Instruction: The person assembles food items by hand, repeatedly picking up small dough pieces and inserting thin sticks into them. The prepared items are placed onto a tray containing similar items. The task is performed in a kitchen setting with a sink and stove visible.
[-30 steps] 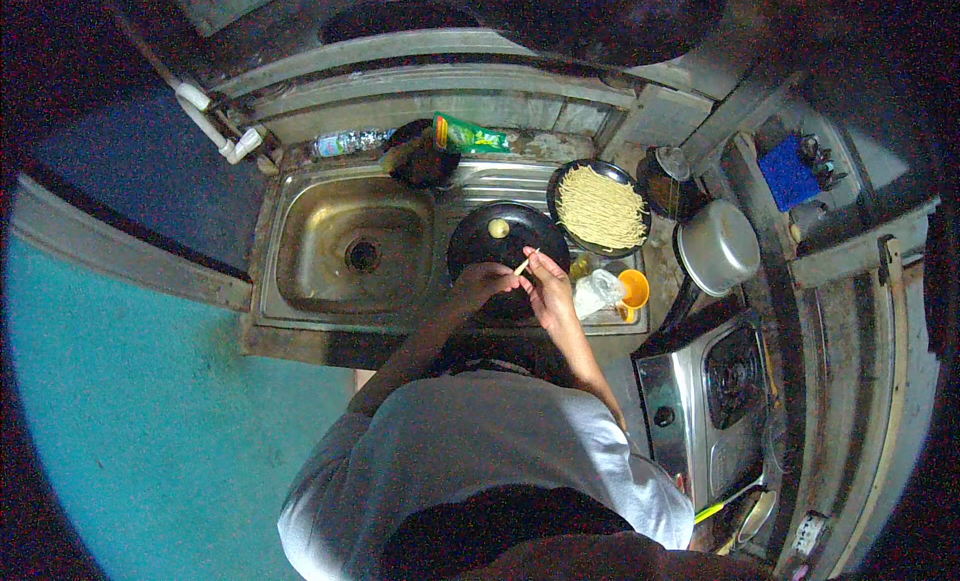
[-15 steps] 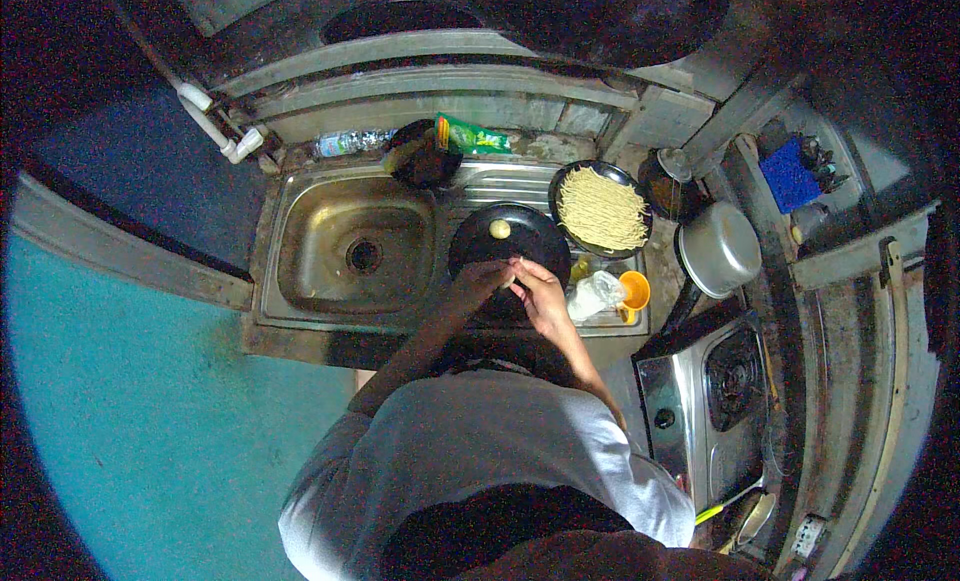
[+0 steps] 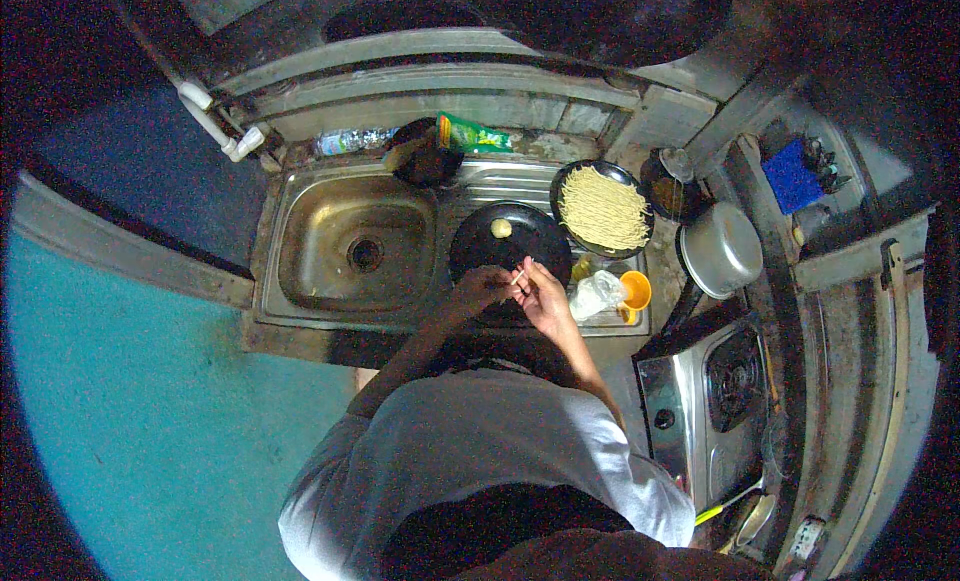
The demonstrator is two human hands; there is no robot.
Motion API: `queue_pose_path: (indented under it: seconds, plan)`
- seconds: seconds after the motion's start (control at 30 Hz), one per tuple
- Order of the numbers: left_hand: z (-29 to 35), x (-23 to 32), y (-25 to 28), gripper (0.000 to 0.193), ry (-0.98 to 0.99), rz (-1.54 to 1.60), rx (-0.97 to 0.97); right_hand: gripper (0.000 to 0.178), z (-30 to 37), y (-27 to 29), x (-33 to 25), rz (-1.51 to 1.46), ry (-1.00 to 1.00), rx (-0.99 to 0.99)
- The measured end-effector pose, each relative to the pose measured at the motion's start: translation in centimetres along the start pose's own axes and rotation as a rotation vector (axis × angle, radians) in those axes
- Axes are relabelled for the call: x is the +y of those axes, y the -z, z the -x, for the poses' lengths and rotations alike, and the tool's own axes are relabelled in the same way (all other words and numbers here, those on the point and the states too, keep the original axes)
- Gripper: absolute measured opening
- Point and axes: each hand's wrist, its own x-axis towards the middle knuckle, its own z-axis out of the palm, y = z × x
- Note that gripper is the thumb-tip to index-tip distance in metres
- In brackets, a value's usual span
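Both of my hands meet over the near part of a round black plate [image 3: 470, 243]. A thin pale strand of dough [image 3: 517, 278] runs between their fingertips. My left hand [image 3: 484, 285], in shadow, is closed on the strand's left side. My right hand [image 3: 543, 301] pinches its other side, palm partly turned up. Farther back on the same plate lies a small pale dough ball [image 3: 501, 228], apart from my fingers. To the right, a second black plate [image 3: 562, 231] is covered with many thin dough strands [image 3: 603, 210].
A steel sink [image 3: 300, 306] is at the left. Right of my hands are a clear bag of white powder [image 3: 597, 295] and an orange cup [image 3: 635, 291]. Beyond them stand a metal pot [image 3: 719, 249] and a gas stove [image 3: 725, 411]. A green packet [image 3: 478, 136] lies behind.
The strand between my fingertips shows more clearly now. My right fingers have shifted slightly and opened away from my left. The dough ball stays in place.
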Motion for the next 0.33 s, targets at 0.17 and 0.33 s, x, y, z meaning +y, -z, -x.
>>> queue_pose_path:
  seconds: [0.17,0.33]
  plan:
    - [-0.2,-0.3,0.4,0.026,0.083,-0.091,0.023,0.02,0.6,-1.1,-0.8,-0.009,-0.023,0.073]
    - [-0.9,-3.2,0.4,0.034,0.143,0.257,-0.086,0.027,-1.0,1.8,0.1,0.042,-0.006,0.152]
